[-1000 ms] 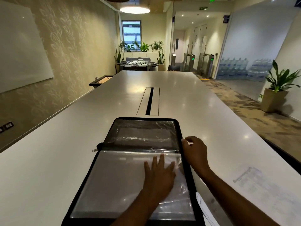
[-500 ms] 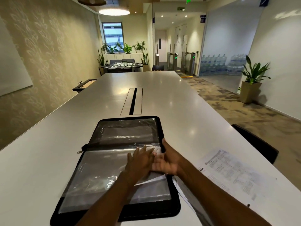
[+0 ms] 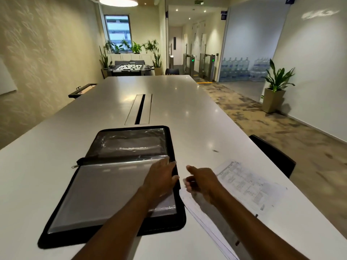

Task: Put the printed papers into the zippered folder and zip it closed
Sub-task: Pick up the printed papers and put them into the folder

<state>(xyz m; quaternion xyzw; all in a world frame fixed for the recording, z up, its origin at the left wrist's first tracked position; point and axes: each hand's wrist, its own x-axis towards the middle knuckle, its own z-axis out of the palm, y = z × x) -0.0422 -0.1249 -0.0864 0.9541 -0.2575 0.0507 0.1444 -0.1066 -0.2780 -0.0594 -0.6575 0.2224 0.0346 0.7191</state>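
Note:
The black zippered folder (image 3: 105,186) lies open flat on the white table (image 3: 187,117), its clear plastic sleeves showing. My left hand (image 3: 160,180) rests flat on the right edge of the near sleeve, fingers spread. My right hand (image 3: 201,182) hovers just right of the folder, fingers loosely curled and holding nothing, above the printed papers (image 3: 247,186). The papers lie on the table to the folder's right, and part of them is hidden under my right forearm.
A cable slot (image 3: 139,109) runs along the table's middle beyond the folder. A black chair back (image 3: 272,154) stands at the table's right edge. A potted plant (image 3: 274,91) and water bottles are far off to the right.
My right hand has left the folder's right edge and moved right over the papers. My left hand has slid to the folder's right edge. The view has turned right.

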